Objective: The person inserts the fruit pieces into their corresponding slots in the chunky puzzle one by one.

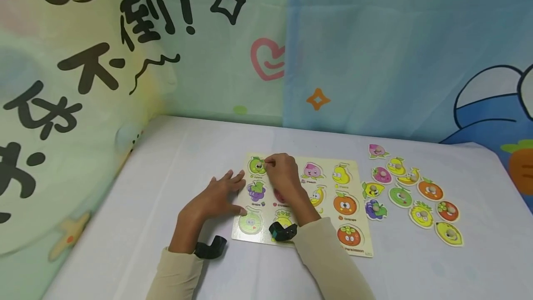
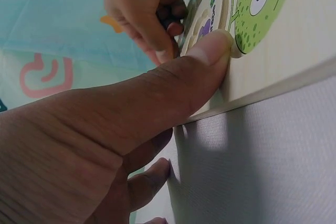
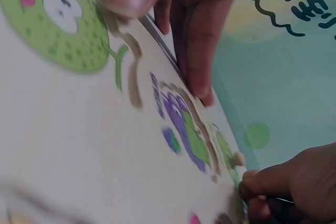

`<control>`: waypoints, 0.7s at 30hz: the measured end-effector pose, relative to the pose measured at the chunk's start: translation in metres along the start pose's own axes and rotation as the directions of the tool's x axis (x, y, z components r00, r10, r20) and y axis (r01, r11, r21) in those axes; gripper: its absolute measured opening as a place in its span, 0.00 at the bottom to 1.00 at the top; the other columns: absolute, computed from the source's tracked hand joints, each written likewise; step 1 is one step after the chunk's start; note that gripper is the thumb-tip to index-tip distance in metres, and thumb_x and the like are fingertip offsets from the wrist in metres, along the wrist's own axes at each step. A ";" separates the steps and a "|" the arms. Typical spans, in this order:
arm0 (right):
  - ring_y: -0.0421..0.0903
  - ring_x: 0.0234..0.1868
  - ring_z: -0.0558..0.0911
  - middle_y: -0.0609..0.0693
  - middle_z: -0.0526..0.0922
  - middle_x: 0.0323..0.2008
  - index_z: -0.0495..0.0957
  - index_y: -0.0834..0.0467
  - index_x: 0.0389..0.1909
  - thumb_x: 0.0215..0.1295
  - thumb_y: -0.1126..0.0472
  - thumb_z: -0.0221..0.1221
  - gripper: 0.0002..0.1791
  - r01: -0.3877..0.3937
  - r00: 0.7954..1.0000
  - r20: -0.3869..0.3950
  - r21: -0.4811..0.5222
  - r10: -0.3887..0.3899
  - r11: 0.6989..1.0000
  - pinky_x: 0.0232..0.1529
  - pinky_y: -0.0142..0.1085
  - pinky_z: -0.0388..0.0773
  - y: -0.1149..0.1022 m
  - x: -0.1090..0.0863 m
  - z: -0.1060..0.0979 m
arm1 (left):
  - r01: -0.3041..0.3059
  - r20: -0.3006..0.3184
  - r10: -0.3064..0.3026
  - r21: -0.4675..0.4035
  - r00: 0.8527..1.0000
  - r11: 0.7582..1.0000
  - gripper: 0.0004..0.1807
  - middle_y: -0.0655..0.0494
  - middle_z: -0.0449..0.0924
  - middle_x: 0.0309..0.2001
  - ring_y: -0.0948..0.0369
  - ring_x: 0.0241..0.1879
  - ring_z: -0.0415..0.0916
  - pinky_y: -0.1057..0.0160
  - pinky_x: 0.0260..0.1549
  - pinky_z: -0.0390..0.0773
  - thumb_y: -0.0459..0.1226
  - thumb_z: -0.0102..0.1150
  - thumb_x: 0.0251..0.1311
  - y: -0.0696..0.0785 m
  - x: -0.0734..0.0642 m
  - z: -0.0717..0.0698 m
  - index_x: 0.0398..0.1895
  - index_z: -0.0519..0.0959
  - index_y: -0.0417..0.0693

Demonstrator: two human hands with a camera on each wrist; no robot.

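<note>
A wooden fruit puzzle board (image 1: 326, 164) lies on the white table. At its upper left corner is a green apple puzzle piece (image 1: 255, 166), with a small knob (image 3: 239, 158) showing in the right wrist view. My right hand (image 1: 286, 174) reaches across the board, thumb and forefinger pinching at the apple piece's right edge, apart from the knob. My left hand (image 1: 216, 197) spreads its fingers at the board's left side. Its thumb (image 2: 210, 51) presses on the board's rim beside the printed green melon (image 2: 260, 6). My right forearm covers part of the middle columns.
Several loose fruit pieces with knobs lie right of the board, among them an orange (image 1: 430, 190), grapes (image 1: 375, 210), a strawberry (image 1: 381, 175) and a pineapple (image 1: 421, 215). A printed cloth backdrop (image 1: 358, 50) hangs behind the table.
</note>
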State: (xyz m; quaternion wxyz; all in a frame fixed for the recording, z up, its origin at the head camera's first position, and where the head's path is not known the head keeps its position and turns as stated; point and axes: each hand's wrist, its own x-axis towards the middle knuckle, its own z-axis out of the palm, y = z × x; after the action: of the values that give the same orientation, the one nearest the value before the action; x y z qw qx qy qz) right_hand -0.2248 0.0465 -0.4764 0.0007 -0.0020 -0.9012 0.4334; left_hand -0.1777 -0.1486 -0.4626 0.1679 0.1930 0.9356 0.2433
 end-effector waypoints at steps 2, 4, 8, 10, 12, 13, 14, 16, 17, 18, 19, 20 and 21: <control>0.46 0.33 0.79 0.53 0.83 0.35 0.86 0.62 0.41 0.66 0.64 0.60 0.09 -0.007 1.000 0.005 -0.022 0.007 1.000 0.33 0.35 0.78 0.001 -0.001 -0.004 | 0.001 0.000 -0.001 -0.001 1.000 1.000 0.46 0.56 0.56 0.73 0.49 0.74 0.44 0.39 0.69 0.44 0.46 0.78 0.44 -0.001 0.000 0.000 0.69 0.69 0.46; 0.46 0.34 0.79 0.53 0.83 0.36 0.86 0.62 0.42 0.67 0.64 0.60 0.09 -0.019 1.000 0.017 -0.034 0.019 0.999 0.33 0.35 0.77 0.003 -0.002 -0.009 | 0.003 0.002 -0.003 -0.003 1.000 1.000 0.46 0.56 0.56 0.73 0.49 0.74 0.44 0.39 0.69 0.43 0.46 0.77 0.44 -0.002 -0.001 0.000 0.69 0.68 0.46; 0.47 0.37 0.78 0.53 0.83 0.37 0.85 0.62 0.43 0.67 0.64 0.59 0.10 -0.029 0.999 0.026 -0.040 0.030 0.999 0.36 0.36 0.77 0.009 -0.005 -0.017 | 0.009 0.006 -0.008 -0.019 1.000 1.000 0.46 0.56 0.56 0.73 0.50 0.74 0.43 0.40 0.69 0.42 0.45 0.77 0.44 -0.002 -0.002 0.000 0.69 0.68 0.46; 0.48 0.38 0.78 0.53 0.83 0.38 0.85 0.63 0.44 0.67 0.64 0.59 0.10 -0.028 0.999 0.024 -0.034 0.029 0.999 0.37 0.37 0.76 0.013 -0.006 -0.021 | 0.011 0.006 -0.011 -0.029 1.000 1.000 0.46 0.56 0.56 0.73 0.49 0.74 0.43 0.40 0.69 0.42 0.45 0.77 0.44 -0.002 -0.002 0.000 0.69 0.68 0.46; 0.48 0.39 0.78 0.53 0.83 0.38 0.85 0.62 0.44 0.67 0.64 0.59 0.10 -0.024 1.000 0.016 -0.035 0.025 0.999 0.37 0.37 0.76 0.019 -0.006 -0.024 | 0.012 0.005 -0.012 -0.033 1.000 0.999 0.46 0.56 0.56 0.73 0.50 0.74 0.43 0.40 0.69 0.41 0.44 0.77 0.44 -0.001 -0.002 0.000 0.69 0.68 0.45; 0.48 0.39 0.78 0.53 0.83 0.38 0.85 0.62 0.44 0.67 0.64 0.59 0.10 -0.019 1.000 0.012 -0.036 0.019 0.999 0.37 0.38 0.76 0.022 -0.006 -0.026 | 0.013 0.005 -0.013 -0.034 1.000 0.999 0.46 0.56 0.56 0.73 0.50 0.74 0.43 0.40 0.69 0.41 0.44 0.77 0.45 -0.001 -0.002 0.000 0.69 0.68 0.45; 0.48 0.40 0.78 0.53 0.84 0.38 0.85 0.62 0.44 0.67 0.64 0.59 0.10 -0.014 1.000 0.008 -0.035 0.014 0.999 0.38 0.38 0.76 0.025 -0.005 -0.029 | 0.013 0.006 -0.013 -0.033 1.000 0.999 0.46 0.56 0.56 0.73 0.50 0.75 0.43 0.41 0.69 0.41 0.44 0.77 0.45 -0.001 -0.002 0.001 0.69 0.68 0.45; 0.48 0.40 0.79 0.53 0.84 0.38 0.85 0.62 0.44 0.68 0.63 0.59 0.10 -0.010 1.000 0.004 -0.028 0.010 1.000 0.39 0.40 0.77 0.031 -0.005 -0.034 | 0.015 0.005 -0.015 -0.033 1.000 0.999 0.46 0.56 0.56 0.73 0.50 0.75 0.43 0.41 0.69 0.41 0.44 0.77 0.45 0.000 -0.001 0.001 0.69 0.68 0.45; 0.48 0.39 0.79 0.53 0.84 0.38 0.85 0.62 0.44 0.68 0.63 0.59 0.10 -0.012 1.000 0.001 -0.021 0.012 1.000 0.40 0.40 0.77 0.033 -0.004 -0.038 | 0.017 0.005 -0.017 -0.034 1.000 0.999 0.46 0.56 0.56 0.73 0.51 0.75 0.43 0.41 0.70 0.41 0.44 0.77 0.45 0.000 -0.001 0.001 0.69 0.68 0.45; 0.48 0.39 0.79 0.53 0.84 0.38 0.84 0.62 0.45 0.69 0.62 0.58 0.10 -0.016 1.000 -0.002 -0.018 0.016 1.000 0.41 0.40 0.77 0.036 -0.004 -0.041 | 0.019 0.005 -0.019 -0.036 1.000 0.999 0.46 0.56 0.56 0.73 0.51 0.75 0.43 0.42 0.70 0.41 0.44 0.77 0.45 0.000 -0.001 0.001 0.69 0.68 0.45; 0.48 0.39 0.79 0.53 0.84 0.38 0.84 0.62 0.46 0.69 0.62 0.58 0.11 -0.021 1.000 -0.006 -0.009 0.020 1.000 0.42 0.41 0.77 0.038 -0.003 -0.045 | 0.021 0.005 -0.021 -0.038 1.000 0.999 0.46 0.57 0.56 0.73 0.51 0.75 0.43 0.42 0.70 0.40 0.44 0.77 0.45 0.000 -0.001 0.001 0.69 0.68 0.45; 0.48 0.39 0.79 0.53 0.84 0.39 0.84 0.62 0.47 0.69 0.61 0.58 0.12 -0.030 1.000 -0.009 0.001 0.030 1.000 0.42 0.41 0.77 0.041 -0.003 -0.049 | 0.023 0.005 -0.023 -0.040 1.000 0.999 0.46 0.57 0.56 0.73 0.51 0.75 0.43 0.43 0.70 0.40 0.44 0.77 0.45 0.000 -0.001 0.001 0.69 0.68 0.45; 0.48 0.39 0.79 0.53 0.83 0.39 0.83 0.62 0.48 0.70 0.61 0.57 0.12 -0.039 0.999 -0.016 0.007 0.039 0.999 0.41 0.41 0.77 0.044 -0.002 -0.054 | 0.026 0.005 -0.025 -0.042 1.000 0.999 0.46 0.57 0.56 0.74 0.51 0.75 0.42 0.43 0.70 0.40 0.43 0.77 0.45 0.001 -0.001 0.001 0.69 0.68 0.46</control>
State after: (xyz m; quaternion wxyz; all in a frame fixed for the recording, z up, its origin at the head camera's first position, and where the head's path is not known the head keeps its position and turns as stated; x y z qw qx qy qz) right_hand -0.2224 0.1157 -0.4770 -0.0005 -0.0231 -0.8995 0.4362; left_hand -0.1762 -0.1484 -0.4626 0.1772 0.1780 0.9323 0.2604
